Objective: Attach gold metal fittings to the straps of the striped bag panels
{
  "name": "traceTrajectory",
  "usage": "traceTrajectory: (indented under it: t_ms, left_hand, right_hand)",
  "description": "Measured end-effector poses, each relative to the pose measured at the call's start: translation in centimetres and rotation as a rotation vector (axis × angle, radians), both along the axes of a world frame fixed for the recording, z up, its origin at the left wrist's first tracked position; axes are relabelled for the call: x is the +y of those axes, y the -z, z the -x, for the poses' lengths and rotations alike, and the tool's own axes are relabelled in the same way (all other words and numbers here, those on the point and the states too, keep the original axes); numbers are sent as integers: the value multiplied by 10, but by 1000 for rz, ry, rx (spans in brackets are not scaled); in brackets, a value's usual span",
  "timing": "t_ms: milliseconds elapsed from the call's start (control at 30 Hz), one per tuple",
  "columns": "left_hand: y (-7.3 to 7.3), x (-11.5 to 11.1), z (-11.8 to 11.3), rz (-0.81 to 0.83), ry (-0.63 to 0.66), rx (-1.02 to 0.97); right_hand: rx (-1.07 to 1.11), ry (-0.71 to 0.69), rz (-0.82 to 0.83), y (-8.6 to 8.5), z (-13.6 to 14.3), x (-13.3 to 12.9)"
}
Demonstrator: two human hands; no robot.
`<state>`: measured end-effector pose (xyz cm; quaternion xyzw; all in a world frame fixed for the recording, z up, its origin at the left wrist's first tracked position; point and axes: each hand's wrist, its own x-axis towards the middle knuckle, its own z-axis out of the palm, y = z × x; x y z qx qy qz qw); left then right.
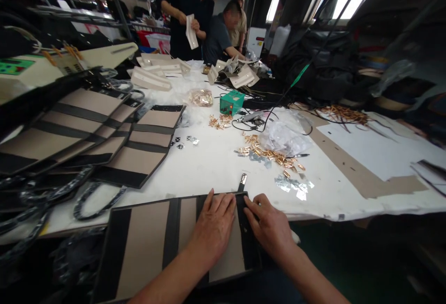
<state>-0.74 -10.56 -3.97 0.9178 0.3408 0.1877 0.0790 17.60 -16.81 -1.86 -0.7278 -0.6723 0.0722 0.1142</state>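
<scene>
A beige panel with black bands (146, 239) lies at the table's front edge, its lower part over the edge. My left hand (215, 223) rests flat on its right half, fingers stretched forward. At the panel's top right corner is my right hand (270, 223), fingers bent against the black edge strip; a small thing, too small to name, shows by its index finger. A black tab with a shiny metal end (243, 181) sticks out beyond the panel's far edge, just ahead of both hands.
Stacked striped panels (139, 146) lie left. Gold metal pieces (278, 158), silver plates (294, 185), a plastic bag (285, 137) and a green box (232, 102) with cables are ahead. Brown board (376, 183) lies right. People work beyond the table, one holding a pale piece (191, 32).
</scene>
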Motion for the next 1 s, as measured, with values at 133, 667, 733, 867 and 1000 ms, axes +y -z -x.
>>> traceTrajectory:
  t_ms: [133,667,733,867,1000]
  left_hand:
    - [1,2,2,32,55,7]
    - [21,15,10,-143,97,9]
    - [26,18,11,-198,121,25]
    - [37,25,11,-308,119,56]
    - [49,35,12,-388,119,15]
  right_hand:
    - [18,4,-2,-4,3,4]
    - [-68,-125,-46,5,7,8]
    - [-79,-139,-57,7,7,12]
    - [-99,-178,21,4,10,20]
    - [-22,-187,64,-8,3,23]
